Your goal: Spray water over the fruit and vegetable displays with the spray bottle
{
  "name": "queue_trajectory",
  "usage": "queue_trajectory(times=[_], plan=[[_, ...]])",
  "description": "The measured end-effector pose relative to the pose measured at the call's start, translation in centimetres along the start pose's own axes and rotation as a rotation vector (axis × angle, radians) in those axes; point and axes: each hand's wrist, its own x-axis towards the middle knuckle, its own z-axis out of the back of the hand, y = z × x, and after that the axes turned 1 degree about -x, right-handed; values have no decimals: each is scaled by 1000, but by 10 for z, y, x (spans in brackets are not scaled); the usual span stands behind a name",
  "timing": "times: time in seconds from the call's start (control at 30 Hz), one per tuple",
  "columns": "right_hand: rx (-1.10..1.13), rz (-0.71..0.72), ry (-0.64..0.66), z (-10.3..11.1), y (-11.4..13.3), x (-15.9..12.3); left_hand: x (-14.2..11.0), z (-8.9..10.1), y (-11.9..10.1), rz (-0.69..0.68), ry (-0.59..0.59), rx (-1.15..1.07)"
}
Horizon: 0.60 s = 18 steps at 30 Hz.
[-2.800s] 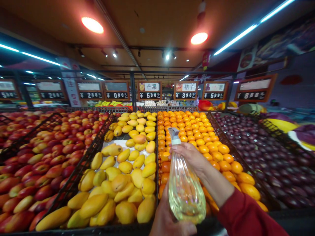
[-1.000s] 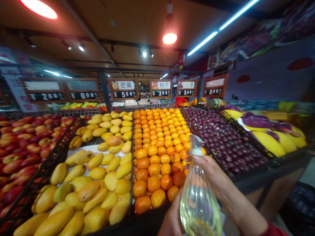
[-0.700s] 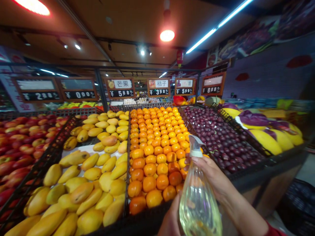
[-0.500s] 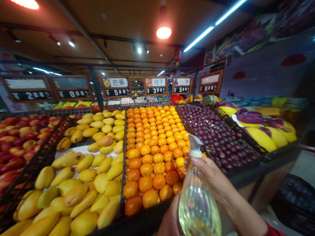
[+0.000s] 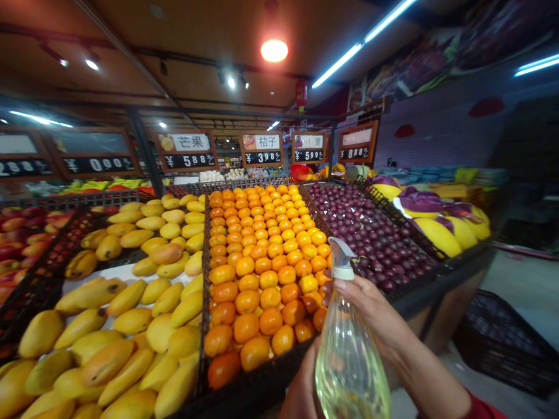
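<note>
Both hands [image 5: 364, 302] [image 5: 303, 381] in grip round a clear bottle [image 5: 353, 364] — signs [image 5: 187, 151] [image 5: 262, 149] beyond: "芒果 ¥5.88", "桔子 ¥3.98"

We see a clear spray bottle [image 5: 349, 334] with liquid [image 5: 356, 384] of pale yellow-green colour; its collar [image 5: 343, 272] is white, its nozzle [image 5: 340, 251] grey. The sleeve [image 5: 478, 406] is dark red. Before us the mangoes [image 5: 133, 320] are yellow, the tangerines [image 5: 262, 266] bright orange, the round fruits [image 5: 376, 243] dark purple, and the melons [image 5: 438, 236] show 2 colours: yellow skin, purple wrapping [image 5: 420, 201].

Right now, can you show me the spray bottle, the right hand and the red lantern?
Spray bottle [image 5: 353, 364]: head view, on its clear body.
Right hand [image 5: 367, 304]: head view, on its middle.
Red lantern [image 5: 301, 95]: head view, on its side.
</note>
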Motion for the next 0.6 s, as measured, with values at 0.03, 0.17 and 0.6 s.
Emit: queue_trajectory(times=[0.03,0.17,0.6], plan=[[-8,0,7,-2,0,0,-2,2,0,-7,-4,20],[-40,-15,9,-11,-1,-1,-10,4,-2,-21,25,-13],[-144,7,-43,-32,-18,3,-24,12,-25,120,-18,-302]])
